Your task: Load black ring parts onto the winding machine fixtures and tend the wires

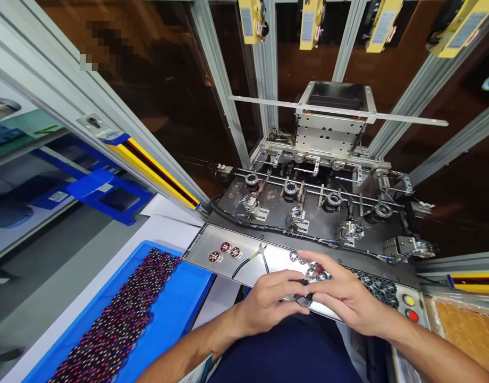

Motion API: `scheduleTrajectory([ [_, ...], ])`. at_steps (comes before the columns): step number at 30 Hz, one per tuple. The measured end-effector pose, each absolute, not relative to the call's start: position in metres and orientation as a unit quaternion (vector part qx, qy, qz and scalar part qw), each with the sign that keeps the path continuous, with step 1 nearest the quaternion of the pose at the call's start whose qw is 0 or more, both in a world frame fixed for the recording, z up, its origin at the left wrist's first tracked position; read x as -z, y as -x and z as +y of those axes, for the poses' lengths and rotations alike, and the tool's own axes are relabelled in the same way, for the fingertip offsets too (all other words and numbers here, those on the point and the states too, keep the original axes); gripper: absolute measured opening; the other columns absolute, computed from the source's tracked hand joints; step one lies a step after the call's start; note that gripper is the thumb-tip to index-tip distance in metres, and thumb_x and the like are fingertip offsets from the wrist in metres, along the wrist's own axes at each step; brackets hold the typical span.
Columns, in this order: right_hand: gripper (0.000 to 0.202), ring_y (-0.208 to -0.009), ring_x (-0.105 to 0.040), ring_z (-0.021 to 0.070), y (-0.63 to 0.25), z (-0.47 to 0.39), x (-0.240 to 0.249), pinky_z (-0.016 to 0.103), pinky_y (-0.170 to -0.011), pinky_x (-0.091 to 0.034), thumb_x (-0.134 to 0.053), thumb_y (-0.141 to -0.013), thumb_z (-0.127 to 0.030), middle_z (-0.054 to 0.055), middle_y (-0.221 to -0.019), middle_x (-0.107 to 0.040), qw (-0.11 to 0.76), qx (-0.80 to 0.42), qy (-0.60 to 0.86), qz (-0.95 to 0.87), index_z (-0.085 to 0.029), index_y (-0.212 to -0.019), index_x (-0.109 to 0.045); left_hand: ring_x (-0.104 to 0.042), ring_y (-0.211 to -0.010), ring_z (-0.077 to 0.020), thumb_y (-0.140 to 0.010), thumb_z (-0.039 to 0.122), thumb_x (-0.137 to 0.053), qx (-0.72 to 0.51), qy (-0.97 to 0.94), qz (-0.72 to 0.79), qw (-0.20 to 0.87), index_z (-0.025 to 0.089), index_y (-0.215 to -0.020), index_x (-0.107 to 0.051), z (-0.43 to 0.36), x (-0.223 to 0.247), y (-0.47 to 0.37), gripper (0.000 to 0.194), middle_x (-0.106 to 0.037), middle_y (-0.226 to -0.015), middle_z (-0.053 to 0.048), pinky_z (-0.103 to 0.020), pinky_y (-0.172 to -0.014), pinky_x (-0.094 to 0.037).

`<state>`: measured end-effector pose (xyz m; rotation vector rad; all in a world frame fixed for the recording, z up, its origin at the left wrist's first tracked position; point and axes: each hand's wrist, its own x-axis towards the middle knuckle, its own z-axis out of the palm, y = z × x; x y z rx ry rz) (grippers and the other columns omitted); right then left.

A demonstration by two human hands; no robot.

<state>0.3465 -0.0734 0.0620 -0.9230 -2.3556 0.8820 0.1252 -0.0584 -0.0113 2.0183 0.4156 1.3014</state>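
Left hand (273, 299), right hand (344, 296) pinch dark part (304, 300) right of pliers (261, 250); likely two-handed handling step, next move needs steady grip.

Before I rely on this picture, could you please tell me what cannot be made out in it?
All in the head view:
Held part: its full shape, partly covered by the left hand and right hand.
Silver parts: their exact count, because the right hand blocks the view.
Blue tray: its near end, cut off by the bottom edge.
Yellow units: the print on their labels, too small and blurred to read.
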Motion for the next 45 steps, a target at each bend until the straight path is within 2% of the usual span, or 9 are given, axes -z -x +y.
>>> scheduleTrajectory([
  [5,0.032,-0.143,-0.029,0.0177,-0.349,-0.054,-0.075,0.029,-0.117,-0.026,-0.047,-0.099,-0.032,0.009,-0.153,-0.033,0.103,-0.477,0.31,-0.816,-0.016,-0.111,-0.072,-0.064,-0.106,-0.0197,-0.08,0.016,-0.074,-0.463,-0.815,0.154,0.313,0.014,-0.112,-0.059,-0.063,0.013,-0.124,0.036,-0.064,-0.112,-0.014,-0.026,-0.089,-0.054],
  [11,0.039,-0.147,-0.02,0.0149,-0.356,-0.039,-0.07,0.025,-0.12,-0.018,-0.041,-0.101,-0.032,0.011,-0.155,-0.03,-0.01,-0.515,0.243,-0.822,-0.011,-0.121,-0.067,-0.066,-0.101,-0.0204,-0.084,0.022,-0.071,-0.428,-0.84,0.194,0.273,0.015,-0.112,-0.054,-0.071,0.025,-0.132,0.033,-0.065,-0.112,-0.012,-0.029,-0.088,-0.055],
  [16,0.031,-0.147,-0.02,0.0145,-0.368,-0.02,-0.067,0.026,-0.118,-0.025,-0.04,-0.101,-0.027,0.011,-0.135,-0.054,-0.046,-0.527,0.218,-0.82,-0.011,-0.094,-0.065,-0.065,-0.105,-0.0166,-0.081,0.021,-0.075,-0.475,-0.774,0.235,0.347,0.018,-0.114,-0.048,-0.072,0.043,-0.152,0.043,-0.065,-0.115,-0.01,-0.025,-0.094,-0.052],
  [20,0.045,-0.145,-0.026,0.0196,-0.409,0.053,-0.07,0.036,-0.122,-0.019,-0.034,-0.101,-0.044,0.006,-0.156,-0.026,-0.013,-0.374,0.345,-0.861,-0.013,-0.097,-0.067,-0.064,-0.085,-0.0094,-0.086,0.025,-0.069,-0.447,-0.723,0.366,0.379,0.02,-0.114,-0.052,-0.073,0.083,-0.177,0.033,-0.067,-0.099,-0.002,-0.018,-0.081,-0.052],
  [22,0.049,-0.143,-0.03,0.0223,-0.439,0.103,-0.061,0.038,-0.12,-0.023,-0.034,-0.099,-0.047,0.009,-0.154,-0.031,-0.007,-0.24,0.435,-0.868,-0.014,-0.106,-0.068,-0.064,-0.087,-0.0124,-0.092,0.025,-0.061,-0.365,-0.799,0.311,0.362,0.017,-0.109,-0.057,-0.073,0.112,-0.19,0.019,-0.066,-0.098,-0.004,-0.021,-0.08,-0.051],
  [24,0.044,-0.141,-0.032,0.0293,-0.469,0.148,-0.045,0.041,-0.118,-0.025,-0.037,-0.096,-0.037,0.019,-0.152,-0.03,-0.016,-0.188,0.491,-0.851,-0.007,-0.096,-0.069,-0.064,-0.086,-0.0155,-0.093,0.027,-0.057,-0.324,-0.854,0.261,0.312,0.017,-0.106,-0.061,-0.073,0.138,-0.2,0.017,-0.066,-0.099,-0.005,-0.024,-0.079,-0.052],
  [32,0.043,-0.145,-0.025,0.026,-0.513,0.192,0.003,0.037,-0.117,-0.026,-0.037,-0.093,-0.035,0.021,-0.15,-0.032,-0.073,-0.163,0.509,-0.842,-0.007,-0.1,-0.069,-0.061,-0.095,-0.0174,-0.095,0.019,-0.053,-0.368,-0.791,0.419,0.25,0.01,-0.107,-0.061,-0.065,0.179,-0.181,0.017,-0.062,-0.101,-0.012,-0.03,-0.085,-0.053],
  [36,0.045,-0.145,-0.025,0.0253,-0.513,0.194,0.008,0.036,-0.117,-0.027,-0.035,-0.094,-0.035,0.022,-0.15,-0.031,-0.088,-0.16,0.505,-0.844,-0.006,-0.101,-0.069,-0.061,-0.097,-0.0166,-0.093,0.022,-0.057,-0.348,-0.814,0.396,0.245,0.013,-0.114,-0.062,-0.066,0.183,-0.185,0.024,-0.061,-0.108,-0.011,-0.029,-0.088,-0.054],
  [45,0.038,-0.143,-0.029,0.027,-0.507,0.206,0.007,0.037,-0.112,-0.034,-0.037,-0.093,-0.032,0.018,-0.136,-0.049,-0.124,-0.153,0.477,-0.856,-0.011,-0.083,-0.067,-0.061,-0.095,-0.0226,-0.083,0.024,-0.07,-0.302,-0.851,0.382,0.198,0.015,-0.112,-0.061,-0.064,0.188,-0.213,0.031,-0.058,-0.116,-0.013,-0.037,-0.083,-0.056],
])
